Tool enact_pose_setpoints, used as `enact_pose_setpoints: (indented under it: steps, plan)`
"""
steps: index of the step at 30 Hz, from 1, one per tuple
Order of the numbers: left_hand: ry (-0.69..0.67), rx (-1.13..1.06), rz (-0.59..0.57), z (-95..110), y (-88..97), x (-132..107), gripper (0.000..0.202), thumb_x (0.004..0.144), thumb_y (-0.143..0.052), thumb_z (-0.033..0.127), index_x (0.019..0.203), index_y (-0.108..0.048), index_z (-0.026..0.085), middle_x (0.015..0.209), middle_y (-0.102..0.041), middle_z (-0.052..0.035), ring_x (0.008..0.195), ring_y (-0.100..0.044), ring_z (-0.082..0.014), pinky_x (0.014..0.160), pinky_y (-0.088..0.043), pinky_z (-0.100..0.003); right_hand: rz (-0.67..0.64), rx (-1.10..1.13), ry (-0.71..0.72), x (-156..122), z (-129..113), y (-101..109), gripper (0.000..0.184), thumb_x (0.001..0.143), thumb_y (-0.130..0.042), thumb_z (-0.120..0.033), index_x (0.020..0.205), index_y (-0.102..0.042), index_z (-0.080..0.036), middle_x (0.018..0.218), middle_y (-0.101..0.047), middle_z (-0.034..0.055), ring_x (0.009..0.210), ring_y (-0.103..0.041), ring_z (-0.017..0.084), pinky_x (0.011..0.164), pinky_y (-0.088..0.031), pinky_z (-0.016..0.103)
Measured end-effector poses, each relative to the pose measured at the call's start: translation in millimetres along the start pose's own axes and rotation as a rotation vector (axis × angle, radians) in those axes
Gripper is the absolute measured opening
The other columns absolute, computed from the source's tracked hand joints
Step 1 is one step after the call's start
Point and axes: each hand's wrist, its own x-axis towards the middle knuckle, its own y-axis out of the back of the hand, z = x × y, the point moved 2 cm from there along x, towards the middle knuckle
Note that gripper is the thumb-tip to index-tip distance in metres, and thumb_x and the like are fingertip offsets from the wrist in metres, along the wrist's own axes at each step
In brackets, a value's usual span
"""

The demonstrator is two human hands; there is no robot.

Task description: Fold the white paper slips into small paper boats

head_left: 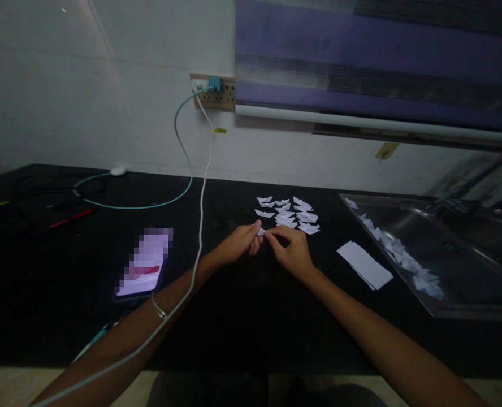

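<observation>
Between my hands, over the dark counter, is a small piece of folded white paper [260,232], mostly covered by fingers. My left hand [243,242] is closed on it, thumb on top. From the other side, my right hand [291,249] pinches its edge between thumb and fingertips. Just beyond my hands lie several folded paper boats [284,216] in loose rows. A small stack of flat white paper strips [364,264] rests to the right of my right hand.
A metal sink [429,308] is set in the counter at right, with more paper boats [397,251] along its left rim. A lit phone [143,265] lies at left. A white cable [201,217] hangs from the wall socket [223,99] across my left arm.
</observation>
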Motion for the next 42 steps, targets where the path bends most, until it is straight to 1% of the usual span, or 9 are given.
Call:
enact_pose_setpoints:
  steps: [3,7,11,15,18,22,26,32,42]
  plan:
    - [-0.017,0.053,0.036,-4.4,0.5,0.9,0.072,0.095,-0.008,0.069,0.061,-0.048,0.020,0.051,-0.049,0.0007,0.049,-0.047,-0.0124,0.057,-0.041,-0.027,-0.065,-0.045,0.068,-1.7,-5.9,-2.9,0.015,0.090,-0.061,-0.027,0.090,-0.074,-0.020,0.083,-0.072,0.0073,0.075,-0.063,0.020,0.073,-0.048,0.034]
    - [-0.086,0.256,0.084,-10.2,1.5,1.6,0.068,0.099,-0.009,0.062,0.068,-0.051,0.019,0.058,-0.054,-0.0013,0.054,-0.051,-0.0141,0.061,-0.043,-0.028,-0.097,0.011,0.000,-1.1,-6.9,-4.4,0.013,0.087,-0.065,-0.028,0.092,-0.073,-0.020,0.079,-0.069,0.0051,0.070,-0.060,0.017,0.067,-0.047,0.031]
    - [-0.216,0.476,0.041,-14.7,0.1,0.4,0.044,0.098,-0.038,0.050,0.094,-0.062,0.014,0.083,-0.068,-0.0115,0.076,-0.063,-0.0214,0.075,-0.046,-0.034,-0.211,0.168,-0.131,0.9,1.7,-6.2,0.012,0.086,-0.064,-0.028,0.086,-0.071,-0.018,0.076,-0.068,0.0031,0.066,-0.059,0.015,0.063,-0.046,0.027]
    - [-0.342,0.727,-0.030,-16.5,-1.0,-3.3,0.040,0.101,-0.033,0.034,0.109,-0.065,0.011,0.095,-0.071,-0.0172,0.086,-0.066,-0.0261,0.081,-0.047,-0.037,-0.366,0.346,-0.192,1.7,9.1,-7.0,0.013,0.085,-0.064,-0.030,0.086,-0.069,-0.018,0.078,-0.068,0.0023,0.066,-0.059,0.014,0.061,-0.046,0.025]
    - [-0.316,0.819,-0.023,-12.7,0.6,-5.7,0.046,0.102,-0.029,0.036,0.106,-0.068,0.012,0.091,-0.072,-0.0152,0.082,-0.067,-0.0254,0.076,-0.048,-0.034,-0.416,0.358,-0.159,1.8,7.2,-4.8,0.016,0.088,-0.060,-0.031,0.092,-0.070,-0.018,0.083,-0.069,0.0021,0.067,-0.058,0.014,0.062,-0.045,0.025]
    - [-0.203,0.819,-0.004,-3.8,2.8,-7.5,0.054,0.103,-0.026,0.043,0.092,-0.072,0.018,0.079,-0.071,-0.0092,0.073,-0.067,-0.0216,0.071,-0.047,-0.030,-0.381,0.112,-0.025,2.3,-2.2,0.0,0.016,0.089,-0.054,-0.021,0.087,-0.070,-0.017,0.077,-0.066,0.0018,0.066,-0.054,0.014,0.063,-0.040,0.026]
    - [-0.224,0.873,-0.047,0.8,2.3,-8.9,0.046,0.103,-0.030,0.040,0.100,-0.071,0.021,0.085,-0.073,-0.0082,0.075,-0.068,-0.0216,0.073,-0.048,-0.031,-0.322,-0.100,0.051,1.8,-8.2,1.3,0.012,0.081,-0.056,-0.013,0.072,-0.062,-0.017,0.068,-0.059,0.0007,0.064,-0.050,0.013,0.063,-0.037,0.027]
    - [-0.299,1.066,-0.165,-1.8,-2.1,-9.9,0.030,0.099,-0.038,0.027,0.109,-0.064,0.016,0.091,-0.072,-0.0140,0.080,-0.069,-0.0270,0.073,-0.051,-0.037,-0.286,-0.121,-0.022,0.6,-9.4,-2.7,0.016,0.081,-0.055,-0.015,0.065,-0.052,-0.019,0.062,-0.054,-0.0012,0.058,-0.047,0.012,0.057,-0.033,0.025]
    - [-0.290,1.123,-0.147,-11.2,-2.3,-8.8,0.035,0.101,-0.030,0.023,0.116,-0.059,0.010,0.094,-0.072,-0.0184,0.083,-0.070,-0.0273,0.073,-0.053,-0.037,-0.324,0.007,-0.096,1.0,-3.0,-7.3,0.019,0.089,-0.049,-0.021,0.071,-0.054,-0.018,0.062,-0.051,-0.0030,0.056,-0.043,0.010,0.053,-0.030,0.023]
